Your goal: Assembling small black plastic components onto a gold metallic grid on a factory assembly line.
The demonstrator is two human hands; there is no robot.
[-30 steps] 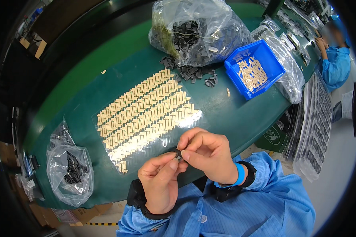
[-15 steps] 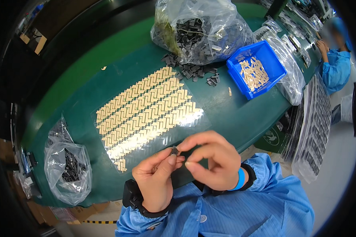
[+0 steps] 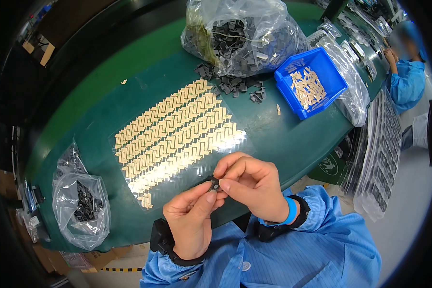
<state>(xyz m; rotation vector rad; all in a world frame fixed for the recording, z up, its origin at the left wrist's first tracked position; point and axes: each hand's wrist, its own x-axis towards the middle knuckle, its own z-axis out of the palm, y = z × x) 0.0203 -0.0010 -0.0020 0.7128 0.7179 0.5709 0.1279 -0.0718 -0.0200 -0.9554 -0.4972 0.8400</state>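
A small black plastic part (image 3: 215, 184) is pinched between the thumb and fingertips of my left hand (image 3: 191, 213). From the other side my right hand (image 3: 254, 189) closes on the same part, its thumb and index finger pressed against it. The fingers hide much of the part. Just beyond my hands lies a clear sheet (image 3: 204, 169) carrying rows of tan L-shaped adhesive pieces (image 3: 170, 132); its near right portion shows bare film.
A large clear bag (image 3: 273, 36) of black parts stands at the back, with loose black parts (image 3: 235, 85) spilled before it. Right of these is a blue bin (image 3: 288, 91) holding tan pieces. A smaller bag (image 3: 65, 211) sits left. Another person (image 3: 405, 81) works far right.
My right hand has turned and come in, its thumb now pressing on the black part beside the index finger. My left hand keeps its pinch nearly in place.
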